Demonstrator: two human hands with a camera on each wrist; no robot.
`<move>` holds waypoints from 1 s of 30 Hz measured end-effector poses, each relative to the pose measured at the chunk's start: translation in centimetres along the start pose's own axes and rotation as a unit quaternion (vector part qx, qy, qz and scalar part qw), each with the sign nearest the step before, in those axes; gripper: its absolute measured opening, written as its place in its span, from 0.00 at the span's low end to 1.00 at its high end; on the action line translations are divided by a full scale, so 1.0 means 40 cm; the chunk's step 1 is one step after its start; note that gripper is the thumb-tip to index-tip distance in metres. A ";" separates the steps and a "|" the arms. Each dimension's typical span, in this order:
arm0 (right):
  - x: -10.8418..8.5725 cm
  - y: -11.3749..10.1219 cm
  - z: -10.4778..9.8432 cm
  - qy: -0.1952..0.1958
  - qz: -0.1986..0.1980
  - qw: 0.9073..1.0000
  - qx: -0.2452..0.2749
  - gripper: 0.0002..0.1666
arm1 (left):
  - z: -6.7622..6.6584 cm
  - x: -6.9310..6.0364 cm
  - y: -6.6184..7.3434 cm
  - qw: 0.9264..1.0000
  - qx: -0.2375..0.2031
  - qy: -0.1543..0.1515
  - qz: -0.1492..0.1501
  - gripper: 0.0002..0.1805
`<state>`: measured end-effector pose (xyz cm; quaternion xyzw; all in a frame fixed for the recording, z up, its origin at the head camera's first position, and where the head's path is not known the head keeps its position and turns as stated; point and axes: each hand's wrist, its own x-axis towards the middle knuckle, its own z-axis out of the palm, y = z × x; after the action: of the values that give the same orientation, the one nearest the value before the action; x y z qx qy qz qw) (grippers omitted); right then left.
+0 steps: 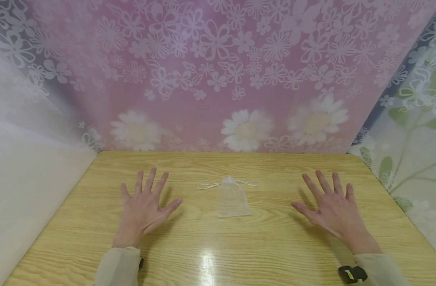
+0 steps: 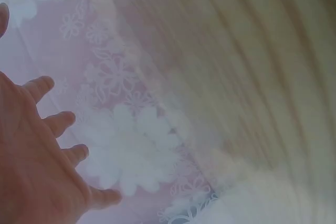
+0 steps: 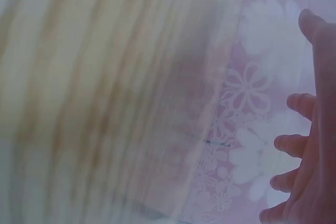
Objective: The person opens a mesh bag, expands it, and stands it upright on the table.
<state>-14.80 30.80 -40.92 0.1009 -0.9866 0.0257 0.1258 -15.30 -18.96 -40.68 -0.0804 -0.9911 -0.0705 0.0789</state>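
Note:
A small sheer white drawstring pouch (image 1: 233, 200) lies flat near the middle of the wooden table, its neck gathered and its white cords (image 1: 208, 186) spread out to both sides. Left of it, my left hand (image 1: 143, 208) is held palm down with the fingers spread wide, holding nothing. On the other side my right hand (image 1: 334, 210) is spread the same way, apart from the pouch and holding nothing. The wrist views show the left hand (image 2: 42, 156) and the right hand (image 3: 310, 166) with fingers extended; the pouch does not appear there.
The wood-grain table (image 1: 260, 254) reaches back to a pink flowered curtain (image 1: 189, 107). A pale white sheet (image 1: 35, 171) hangs along the left side, and a leaf-patterned curtain (image 1: 414, 159) along the right. A dark strap device (image 1: 351, 274) sits at the right wrist.

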 end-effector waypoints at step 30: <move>0.093 -0.143 0.036 -0.052 -0.052 0.992 0.102 0.49 | 0.034 0.089 0.132 0.963 -0.264 -0.035 0.045 0.41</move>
<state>-17.50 24.38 -41.24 0.1655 -0.9774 0.1144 0.0644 -18.06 -13.09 -40.74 -0.1451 -0.9349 -0.3230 0.0233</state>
